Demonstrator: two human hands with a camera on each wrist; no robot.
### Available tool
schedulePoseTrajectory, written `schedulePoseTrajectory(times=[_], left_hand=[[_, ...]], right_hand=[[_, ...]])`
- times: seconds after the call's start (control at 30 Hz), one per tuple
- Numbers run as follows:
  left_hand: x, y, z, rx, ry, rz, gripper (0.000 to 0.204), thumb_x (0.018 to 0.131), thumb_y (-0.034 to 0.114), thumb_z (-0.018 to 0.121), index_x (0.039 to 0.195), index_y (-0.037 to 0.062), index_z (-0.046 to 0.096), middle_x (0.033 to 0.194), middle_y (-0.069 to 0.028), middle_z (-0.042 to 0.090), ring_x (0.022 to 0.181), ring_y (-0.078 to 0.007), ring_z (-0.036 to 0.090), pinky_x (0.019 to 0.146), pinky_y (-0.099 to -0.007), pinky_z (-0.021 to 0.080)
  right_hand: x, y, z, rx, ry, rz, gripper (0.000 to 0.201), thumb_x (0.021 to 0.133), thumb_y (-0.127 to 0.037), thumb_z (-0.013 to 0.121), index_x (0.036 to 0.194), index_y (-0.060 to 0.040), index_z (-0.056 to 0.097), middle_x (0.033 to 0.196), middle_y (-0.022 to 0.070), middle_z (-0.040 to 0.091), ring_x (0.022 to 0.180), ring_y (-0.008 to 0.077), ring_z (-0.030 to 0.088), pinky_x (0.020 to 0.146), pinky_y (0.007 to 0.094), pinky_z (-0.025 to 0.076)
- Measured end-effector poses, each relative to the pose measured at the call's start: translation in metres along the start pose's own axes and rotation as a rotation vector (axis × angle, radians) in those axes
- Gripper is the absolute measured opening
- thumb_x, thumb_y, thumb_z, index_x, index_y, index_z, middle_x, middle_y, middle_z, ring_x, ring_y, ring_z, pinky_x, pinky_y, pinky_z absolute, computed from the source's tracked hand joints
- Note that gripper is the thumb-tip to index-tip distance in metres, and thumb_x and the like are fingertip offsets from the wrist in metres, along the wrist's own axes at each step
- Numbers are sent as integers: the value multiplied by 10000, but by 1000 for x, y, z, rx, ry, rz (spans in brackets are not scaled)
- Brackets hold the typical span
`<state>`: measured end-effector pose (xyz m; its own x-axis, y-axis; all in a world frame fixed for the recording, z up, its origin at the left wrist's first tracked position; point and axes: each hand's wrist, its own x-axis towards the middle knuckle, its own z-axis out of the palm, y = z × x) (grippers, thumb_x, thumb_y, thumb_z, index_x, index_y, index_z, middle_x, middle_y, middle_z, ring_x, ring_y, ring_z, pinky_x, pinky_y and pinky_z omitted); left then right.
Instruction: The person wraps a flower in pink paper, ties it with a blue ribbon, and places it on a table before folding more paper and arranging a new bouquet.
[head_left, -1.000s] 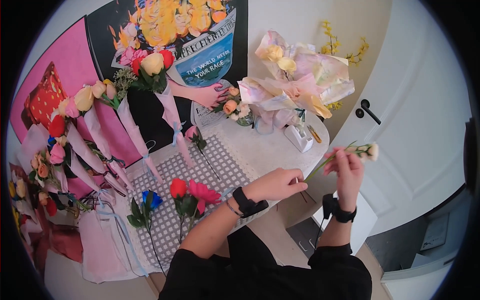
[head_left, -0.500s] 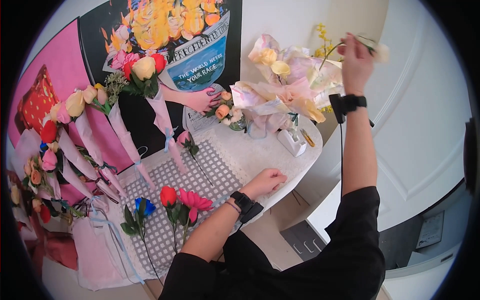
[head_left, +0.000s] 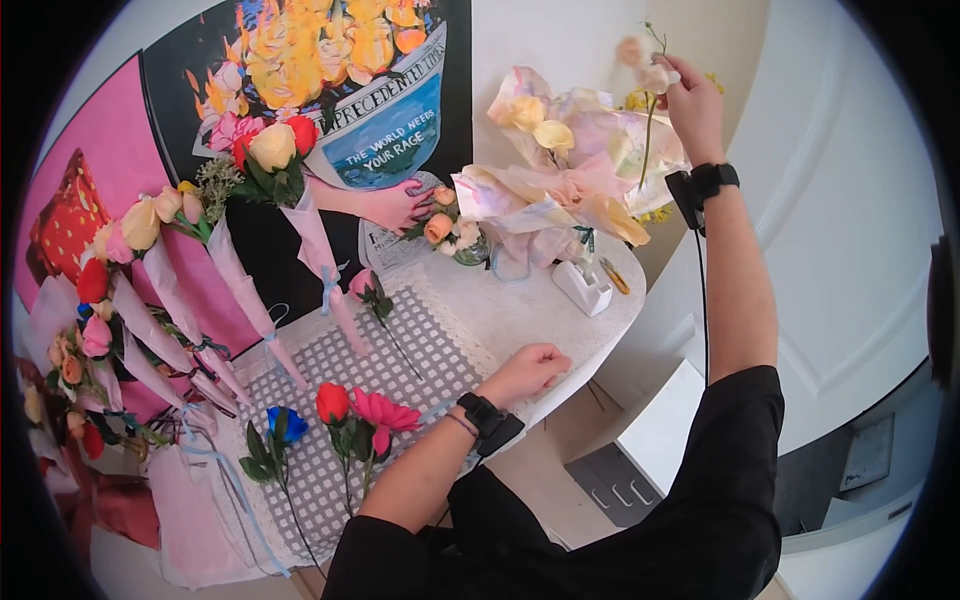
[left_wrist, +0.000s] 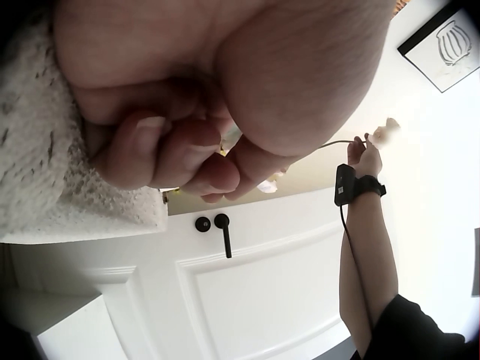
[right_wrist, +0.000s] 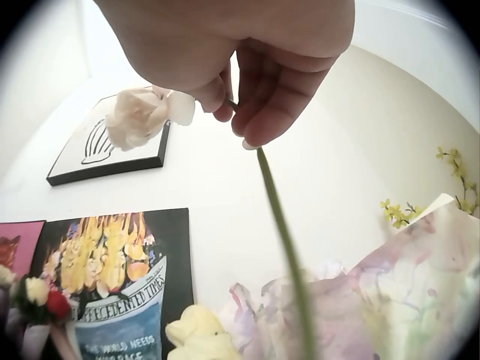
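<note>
My right hand [head_left: 694,112] is raised at the wall, pinching the green stem of a pale peach flower [right_wrist: 139,118] between thumb and fingers. Its blooms stand at the fingertips and the stem runs down in front of a bouquet wrapped in pastel paper [head_left: 585,165]. In the right wrist view, the stem [right_wrist: 285,232] passes close before that paper and a cream-yellow bloom [right_wrist: 199,334]. My left hand [head_left: 525,373] rests on the table's front edge with loosely curled fingers and nothing in them.
On the checked cloth [head_left: 350,455] lie a blue rose [head_left: 287,424], a red rose [head_left: 332,402], a magenta flower [head_left: 385,415] and a pink rose [head_left: 370,288]. A tape dispenser [head_left: 582,290] and a yellow cutter [head_left: 614,276] sit below the bouquet. Several pink-wrapped flowers [head_left: 240,275] lean at left.
My right hand has carried the flower from beside the left hand up to the wall, and its stem has swung down to hang before the bouquet. The left hand has come down onto the table edge.
</note>
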<state>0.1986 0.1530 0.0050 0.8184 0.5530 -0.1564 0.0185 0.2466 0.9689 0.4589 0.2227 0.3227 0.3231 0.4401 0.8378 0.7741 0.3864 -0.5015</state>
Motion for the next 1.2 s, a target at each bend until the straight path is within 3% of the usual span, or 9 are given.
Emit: schedulePoseTrajectory(times=[0.2,0.4,0.53,0.6,0.77,0.83,0.93,1.03,1.2], left_hand=[[0,-2,0,63,-14,39,170,982,220,612,902,70,614,669,60,504,563,-37,433,504,-212,346],[-1,0,1,52,-19,26,169,984,217,608,896,73,611,666,66,505,565,-34,435,506,-212,347],[-1,-1,1,47,-34,57,177,986,215,605,882,73,606,661,65,507,563,-32,432,505,-213,340],[-1,0,1,60,-28,59,180,986,215,605,876,72,604,659,64,508,562,-31,431,505,-214,338],[0,-2,1,61,-34,68,187,985,219,608,871,70,606,654,62,511,553,-33,431,499,-218,337],[1,-3,1,66,-30,71,187,985,220,608,872,71,607,654,62,511,554,-33,432,500,-217,339],[0,-2,1,65,-31,61,187,984,222,610,876,69,609,656,62,512,558,-34,436,504,-216,346],[-2,1,1,66,-27,52,185,981,224,611,887,65,615,664,59,515,568,-35,443,511,-216,353],[-1,-1,1,78,-27,57,179,976,222,613,908,57,624,676,57,521,579,-37,450,520,-216,363]], right_hand=[[1,-3,30,314,-11,-141,251,894,-168,647,1114,-87,737,723,33,679,673,87,652,637,252,502],[-6,36,49,139,-49,-252,284,883,-163,657,1147,-72,710,782,63,699,654,101,595,649,257,485],[-41,27,54,476,-143,-35,280,881,-146,654,1146,-69,703,801,56,704,669,97,595,671,255,481],[-48,36,51,119,-207,-82,232,951,-39,554,1137,39,668,1046,116,718,893,196,723,815,298,588],[-62,54,66,364,-280,90,239,958,-46,539,1148,25,664,1034,118,716,852,199,724,763,304,598],[-64,56,71,303,-331,253,229,895,-66,609,1086,9,712,846,84,726,779,143,713,637,276,558],[-72,46,69,61,-427,336,237,896,-115,622,1082,-7,721,837,118,730,797,199,719,696,309,559],[-77,60,68,-258,-512,-67,255,899,-203,631,1056,-27,729,858,155,728,823,250,709,770,353,542],[-72,76,72,-288,-629,11,278,899,-256,621,1046,-47,731,913,180,720,851,319,689,807,382,520]])
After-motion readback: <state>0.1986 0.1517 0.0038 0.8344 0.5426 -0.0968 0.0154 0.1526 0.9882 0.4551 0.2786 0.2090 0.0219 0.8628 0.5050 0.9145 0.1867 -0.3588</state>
